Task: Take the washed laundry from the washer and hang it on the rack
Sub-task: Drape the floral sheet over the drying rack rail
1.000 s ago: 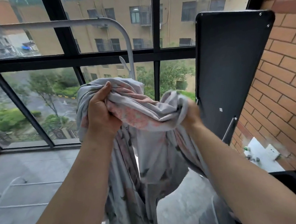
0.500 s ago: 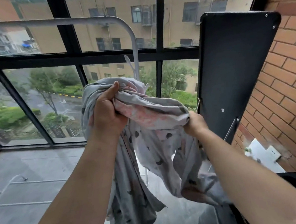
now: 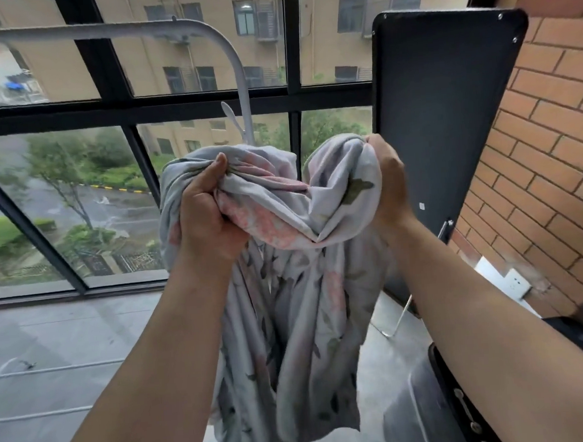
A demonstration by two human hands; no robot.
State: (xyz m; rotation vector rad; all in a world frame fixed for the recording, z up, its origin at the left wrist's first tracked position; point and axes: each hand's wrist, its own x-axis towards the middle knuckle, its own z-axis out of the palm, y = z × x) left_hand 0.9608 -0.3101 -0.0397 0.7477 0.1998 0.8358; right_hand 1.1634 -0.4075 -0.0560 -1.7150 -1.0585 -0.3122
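Note:
A large pale grey cloth with pink flowers and green leaves hangs bunched in front of me at chest height. My left hand grips a gathered fold of it near the top left. My right hand grips another bunched part at the top right. The rest of the cloth drapes down between my arms. The white tubular drying rack curves overhead from the left and drops behind the cloth; its lower part is hidden.
A black flat panel stands upright on the right against a red brick wall. Black-framed windows fill the back. White rack rails lie low on the left over the grey floor. A dark appliance edge sits lower right.
My right hand has risen and taken a new bunch of cloth higher on the right. The cloth is gathered up more between both hands; my left hand keeps its grip.

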